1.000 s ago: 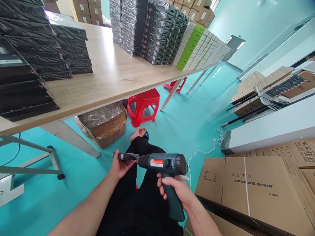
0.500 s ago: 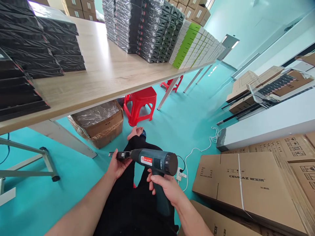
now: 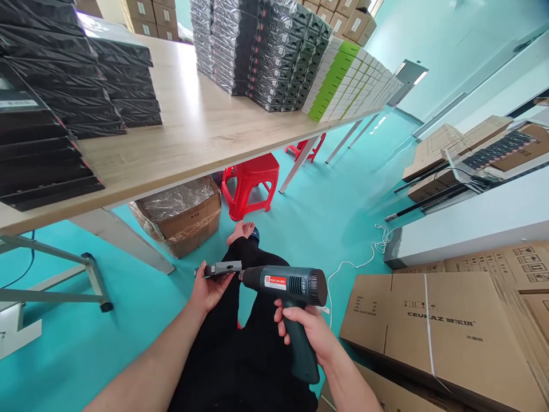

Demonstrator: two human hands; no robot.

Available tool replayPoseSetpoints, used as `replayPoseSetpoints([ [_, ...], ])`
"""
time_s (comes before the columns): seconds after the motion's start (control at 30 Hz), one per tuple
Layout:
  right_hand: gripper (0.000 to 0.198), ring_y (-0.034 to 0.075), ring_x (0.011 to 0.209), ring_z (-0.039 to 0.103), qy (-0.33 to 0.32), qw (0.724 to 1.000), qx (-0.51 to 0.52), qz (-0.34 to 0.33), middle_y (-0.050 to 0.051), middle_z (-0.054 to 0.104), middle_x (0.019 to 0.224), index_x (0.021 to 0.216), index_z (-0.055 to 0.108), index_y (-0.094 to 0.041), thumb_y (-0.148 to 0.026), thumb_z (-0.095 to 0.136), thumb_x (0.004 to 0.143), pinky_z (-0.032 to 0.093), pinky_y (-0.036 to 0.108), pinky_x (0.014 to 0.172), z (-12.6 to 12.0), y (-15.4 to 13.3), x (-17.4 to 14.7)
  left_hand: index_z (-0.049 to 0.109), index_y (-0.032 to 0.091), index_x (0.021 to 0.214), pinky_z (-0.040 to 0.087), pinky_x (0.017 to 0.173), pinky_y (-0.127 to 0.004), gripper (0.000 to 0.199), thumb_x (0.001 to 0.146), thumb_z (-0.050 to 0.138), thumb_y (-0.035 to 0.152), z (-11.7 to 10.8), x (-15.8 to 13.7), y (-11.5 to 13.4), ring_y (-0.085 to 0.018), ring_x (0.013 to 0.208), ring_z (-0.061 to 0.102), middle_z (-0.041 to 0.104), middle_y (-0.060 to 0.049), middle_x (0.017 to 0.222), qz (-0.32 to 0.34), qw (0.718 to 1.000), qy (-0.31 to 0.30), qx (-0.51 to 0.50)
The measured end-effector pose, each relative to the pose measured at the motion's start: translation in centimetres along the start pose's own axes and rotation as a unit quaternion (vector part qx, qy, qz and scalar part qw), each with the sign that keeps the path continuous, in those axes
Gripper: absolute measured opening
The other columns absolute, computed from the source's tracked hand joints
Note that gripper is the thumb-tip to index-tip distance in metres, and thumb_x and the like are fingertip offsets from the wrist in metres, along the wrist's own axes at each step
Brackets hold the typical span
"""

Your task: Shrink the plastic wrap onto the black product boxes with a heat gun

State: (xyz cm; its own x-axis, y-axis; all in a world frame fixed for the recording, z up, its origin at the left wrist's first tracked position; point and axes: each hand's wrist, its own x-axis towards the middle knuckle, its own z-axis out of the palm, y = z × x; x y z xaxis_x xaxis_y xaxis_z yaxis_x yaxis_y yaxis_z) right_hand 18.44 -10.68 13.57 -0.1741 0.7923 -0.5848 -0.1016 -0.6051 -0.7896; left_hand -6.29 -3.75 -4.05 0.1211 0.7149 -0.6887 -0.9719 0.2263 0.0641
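Note:
My right hand (image 3: pixel 302 329) is wrapped round the handle of a dark green heat gun (image 3: pixel 287 285) with a red and white label. Its nozzle points left. In front of the nozzle, my left hand (image 3: pixel 212 290) holds a small flat dark box (image 3: pixel 223 268) by its left end, fingers beneath and thumb on the near side. A grey face of the box shows a small dark slot. The nozzle tip is very close to the box's right end; whether they touch I cannot tell. Both are above my black-clad legs.
Wrapped black boxes (image 3: pixel 132 86) and white-and-green boxes (image 3: pixel 343 80) stand stacked on the wooden table (image 3: pixel 171 146). Below are an open carton (image 3: pixel 189 229) and a red stool (image 3: pixel 253 177). Large cartons (image 3: pixel 424 320) flank me on the right, near a white cable (image 3: pixel 343 264) on the floor.
The heat gun has moved right, away from my left hand, uncovering more of the box. The box has turned so its grey face shows. The view has shifted slightly left.

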Motion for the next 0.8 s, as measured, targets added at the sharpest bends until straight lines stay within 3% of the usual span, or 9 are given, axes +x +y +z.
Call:
replayPoseSetpoints([
  [0.3,0.029,0.016,0.061,0.059,0.029,0.998,0.044,-0.018,0.008,0.065,0.079,0.102,0.063,-0.010,-0.027,0.060,0.079,0.048,0.026,0.050,0.3,0.7,0.3,0.056,0.014,0.091,0.056,0.083,-0.050,0.033,0.075,0.067,0.042,0.6,-0.8,-0.1,-0.033,0.103,0.063,0.064,-0.017,0.105,-0.010,1.000,-0.007,0.019],
  [0.4,0.029,0.016,0.061,0.059,0.032,0.998,0.059,-0.018,0.008,0.065,0.080,0.102,0.063,-0.010,-0.027,0.059,0.079,0.048,0.026,0.050,0.1,0.4,0.4,0.058,0.015,0.094,0.057,0.078,-0.049,0.025,0.074,0.062,0.030,0.5,-1.0,0.0,-0.031,0.095,0.066,0.066,-0.014,0.102,-0.008,0.999,-0.009,0.053],
  [0.53,0.028,0.015,0.063,0.059,0.020,0.997,0.072,-0.017,0.007,0.064,0.083,0.104,0.063,-0.011,-0.027,0.058,0.081,0.048,0.026,0.052,-1.0,0.1,-0.4,0.061,0.016,0.090,0.058,0.065,-0.042,0.032,0.059,0.052,0.012,0.4,-0.5,-0.1,-0.025,0.071,0.067,0.068,-0.007,0.083,0.049,0.993,0.026,0.104],
  [0.63,0.028,0.015,0.063,0.058,0.017,0.998,0.059,-0.012,0.007,0.064,0.083,0.105,0.063,-0.012,-0.027,0.057,0.083,0.048,0.026,0.053,-2.0,0.3,-1.5,0.057,0.015,0.076,0.056,0.058,-0.037,0.029,0.049,0.046,0.010,0.2,0.2,-0.3,-0.021,0.059,0.063,0.063,-0.004,0.067,0.092,0.986,0.059,0.122],
  [0.8,0.027,0.016,0.064,0.059,-0.005,0.999,0.030,0.014,0.008,0.065,0.083,0.105,0.063,-0.012,-0.026,0.056,0.083,0.048,0.026,0.053,-2.6,0.9,-3.2,0.052,0.016,0.065,0.054,0.053,-0.033,0.022,0.046,0.044,0.011,0.0,1.0,-0.5,-0.019,0.052,0.058,0.058,-0.002,0.058,0.096,0.983,0.065,0.142],
])
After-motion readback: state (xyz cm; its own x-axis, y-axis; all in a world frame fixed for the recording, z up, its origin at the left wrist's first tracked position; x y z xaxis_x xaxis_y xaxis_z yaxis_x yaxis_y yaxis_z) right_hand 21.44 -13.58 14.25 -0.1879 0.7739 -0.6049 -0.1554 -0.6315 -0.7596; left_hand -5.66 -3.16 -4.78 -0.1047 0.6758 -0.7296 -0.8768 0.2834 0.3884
